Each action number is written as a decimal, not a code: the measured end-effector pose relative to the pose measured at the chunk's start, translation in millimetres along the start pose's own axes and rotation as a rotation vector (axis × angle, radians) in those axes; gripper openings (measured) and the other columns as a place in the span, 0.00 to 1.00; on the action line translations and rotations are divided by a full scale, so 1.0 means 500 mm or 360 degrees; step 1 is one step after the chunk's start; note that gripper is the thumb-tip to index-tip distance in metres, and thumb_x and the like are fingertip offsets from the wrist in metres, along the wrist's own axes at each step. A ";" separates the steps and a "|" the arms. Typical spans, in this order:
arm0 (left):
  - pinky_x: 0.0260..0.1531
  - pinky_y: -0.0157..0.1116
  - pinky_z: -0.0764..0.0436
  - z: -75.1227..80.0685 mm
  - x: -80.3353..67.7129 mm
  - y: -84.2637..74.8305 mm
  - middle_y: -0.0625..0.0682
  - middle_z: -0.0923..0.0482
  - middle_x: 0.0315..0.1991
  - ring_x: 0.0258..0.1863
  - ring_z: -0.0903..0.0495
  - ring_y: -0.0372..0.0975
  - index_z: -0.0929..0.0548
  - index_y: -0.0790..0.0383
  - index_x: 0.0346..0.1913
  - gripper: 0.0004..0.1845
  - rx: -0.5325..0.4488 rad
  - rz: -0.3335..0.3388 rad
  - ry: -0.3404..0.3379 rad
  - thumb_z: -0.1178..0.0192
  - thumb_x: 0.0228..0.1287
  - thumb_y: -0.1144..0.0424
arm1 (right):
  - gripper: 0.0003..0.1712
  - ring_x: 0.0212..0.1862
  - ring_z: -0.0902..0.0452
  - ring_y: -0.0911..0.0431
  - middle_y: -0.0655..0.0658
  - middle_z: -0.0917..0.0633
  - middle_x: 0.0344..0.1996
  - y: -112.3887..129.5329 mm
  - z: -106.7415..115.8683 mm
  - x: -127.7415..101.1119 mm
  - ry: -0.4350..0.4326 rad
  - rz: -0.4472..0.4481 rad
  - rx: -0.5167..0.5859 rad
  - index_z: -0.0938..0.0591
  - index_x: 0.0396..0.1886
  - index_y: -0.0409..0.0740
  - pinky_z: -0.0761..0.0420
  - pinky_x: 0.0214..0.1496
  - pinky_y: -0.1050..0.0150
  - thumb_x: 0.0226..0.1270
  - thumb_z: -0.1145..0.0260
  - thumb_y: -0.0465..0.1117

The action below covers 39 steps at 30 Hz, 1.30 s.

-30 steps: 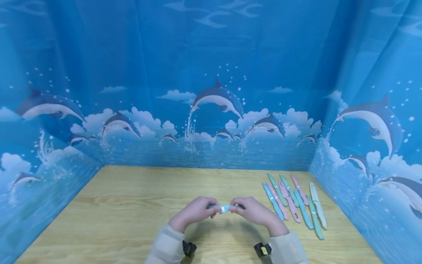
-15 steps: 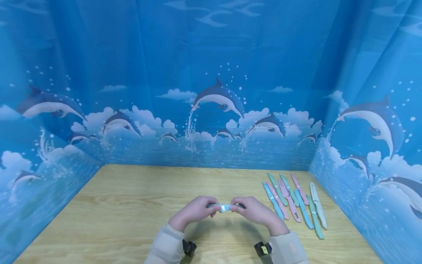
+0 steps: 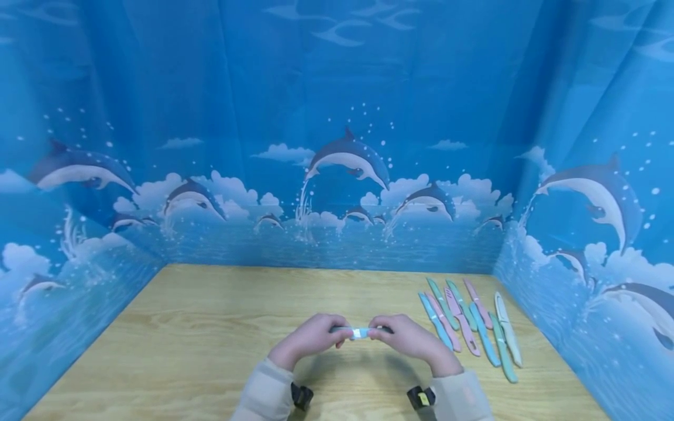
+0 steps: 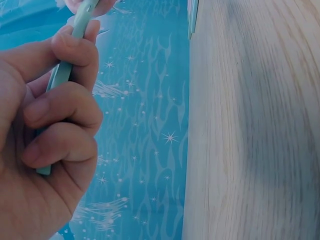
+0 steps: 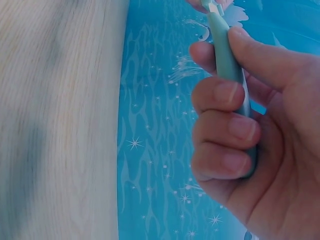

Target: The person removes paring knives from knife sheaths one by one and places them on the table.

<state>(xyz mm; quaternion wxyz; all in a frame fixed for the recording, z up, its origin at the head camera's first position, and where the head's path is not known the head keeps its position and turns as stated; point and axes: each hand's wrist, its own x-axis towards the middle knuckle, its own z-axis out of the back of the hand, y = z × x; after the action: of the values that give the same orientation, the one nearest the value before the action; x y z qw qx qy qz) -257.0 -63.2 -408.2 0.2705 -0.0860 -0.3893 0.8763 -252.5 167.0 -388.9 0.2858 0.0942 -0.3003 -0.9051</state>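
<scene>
Above the middle of the table, a pale blue-green paring knife (image 3: 360, 333) is held level between both hands. My left hand (image 3: 315, 337) curls its fingers round the flat, sheath-like end (image 4: 62, 74) in the left wrist view. The thicker handle (image 5: 227, 57) lies in my right hand (image 3: 409, 337), its thumb along the side and fingers wrapped below. A bright pale patch shows between the two hands, where the parts meet. The blade cannot be seen. Most of the knife is hidden by fingers in the head view.
Several sheathed knives in blue, pink (image 3: 461, 321), green (image 3: 502, 348) and whitish (image 3: 508, 330) lie side by side on the table's right. The wooden table (image 3: 210, 327) meets a blue dolphin-print curtain (image 3: 337, 240) at the back and sides.
</scene>
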 end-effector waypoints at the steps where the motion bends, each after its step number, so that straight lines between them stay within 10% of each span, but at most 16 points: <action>1: 0.20 0.30 0.36 0.000 0.000 0.000 0.41 0.29 0.19 0.16 0.39 0.33 0.18 0.63 0.33 0.17 -0.0006 0.0005 0.0002 0.45 0.71 0.52 | 0.15 0.29 0.31 0.61 0.47 0.18 0.31 0.000 0.000 0.000 0.0002 -0.0002 0.0001 0.18 0.40 0.47 0.30 0.33 0.63 0.74 0.44 0.51; 39: 0.19 0.31 0.36 0.003 -0.002 0.004 0.42 0.30 0.19 0.16 0.40 0.34 0.18 0.63 0.34 0.17 -0.0049 0.0037 0.0013 0.45 0.71 0.52 | 0.15 0.23 0.38 0.63 0.46 0.21 0.25 -0.008 0.013 -0.004 0.0002 -0.0022 -0.0040 0.18 0.37 0.46 0.32 0.31 0.65 0.73 0.44 0.51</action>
<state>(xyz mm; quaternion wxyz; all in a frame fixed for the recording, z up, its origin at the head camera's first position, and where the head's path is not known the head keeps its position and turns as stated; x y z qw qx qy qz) -257.5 -65.9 -408.8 0.2604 -0.0983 -0.4004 0.8730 -255.0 173.9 -386.2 0.2810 0.0932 -0.2880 -0.9107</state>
